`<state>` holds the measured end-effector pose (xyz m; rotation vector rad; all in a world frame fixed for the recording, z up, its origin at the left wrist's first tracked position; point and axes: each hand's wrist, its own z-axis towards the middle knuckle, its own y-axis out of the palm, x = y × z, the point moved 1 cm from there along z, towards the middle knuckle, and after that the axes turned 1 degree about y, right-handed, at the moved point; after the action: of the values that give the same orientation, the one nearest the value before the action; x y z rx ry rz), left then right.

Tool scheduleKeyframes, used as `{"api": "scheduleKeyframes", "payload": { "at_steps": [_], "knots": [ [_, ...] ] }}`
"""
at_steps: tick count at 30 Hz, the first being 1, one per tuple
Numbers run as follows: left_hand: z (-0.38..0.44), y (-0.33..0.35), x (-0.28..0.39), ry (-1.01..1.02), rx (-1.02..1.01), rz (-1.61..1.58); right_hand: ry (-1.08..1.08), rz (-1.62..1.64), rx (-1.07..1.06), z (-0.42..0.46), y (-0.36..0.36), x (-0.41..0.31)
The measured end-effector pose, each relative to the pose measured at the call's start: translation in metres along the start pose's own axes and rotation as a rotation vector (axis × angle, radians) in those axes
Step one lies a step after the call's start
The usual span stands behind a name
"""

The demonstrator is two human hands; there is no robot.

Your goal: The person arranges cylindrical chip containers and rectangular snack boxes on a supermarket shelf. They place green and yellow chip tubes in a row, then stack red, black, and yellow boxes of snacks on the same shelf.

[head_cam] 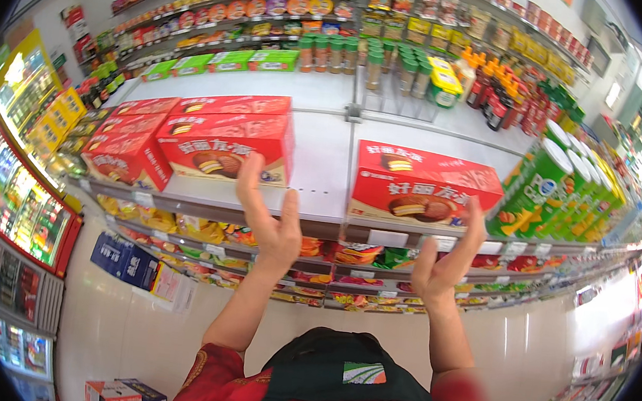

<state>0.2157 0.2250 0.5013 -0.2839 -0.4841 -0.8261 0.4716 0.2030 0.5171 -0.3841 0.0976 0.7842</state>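
Red boxes of chocolate pies stand on the white top shelf (318, 200) before me. My left hand (273, 219) is raised at the shelf's front edge, fingers apart, in front of the right end of a pie box (221, 150). More red boxes (129, 147) stand to its left. My right hand (450, 248) is up with thumb and fingers spread, its fingertips over the lower right front of another pie box (415, 186). Whether those fingertips touch the box I cannot tell. Bare white shelf shows between the two groups of boxes.
Green potato chip canisters (537, 186) stand right of the right box. Behind are green-capped spice jars (374, 66), sauce bottles (501, 107) and green boxes (230, 60). Snack bags (356, 254) fill the lower shelves. Lit drink coolers (15, 188) line the left; cartons (117, 395) sit on the floor.
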Motion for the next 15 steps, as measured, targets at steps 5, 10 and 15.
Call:
{"api": "scheduleKeyframes", "payload": {
  "at_steps": [5, 10, 15],
  "knots": [
    [0.035, -0.075, -0.062, -0.184, 0.298, 0.136, 0.010, 0.510, -0.339, 0.008, 0.066, -0.059],
    [0.056, -0.119, -0.114, -0.543, 0.295, -0.048, 0.311, 0.628, -0.458, 0.028, 0.137, -0.082],
    [0.059, -0.124, -0.139, -0.612, 0.198, -0.062, 0.502, 0.608, -0.543, 0.036, 0.181, -0.085]
  ]
}}
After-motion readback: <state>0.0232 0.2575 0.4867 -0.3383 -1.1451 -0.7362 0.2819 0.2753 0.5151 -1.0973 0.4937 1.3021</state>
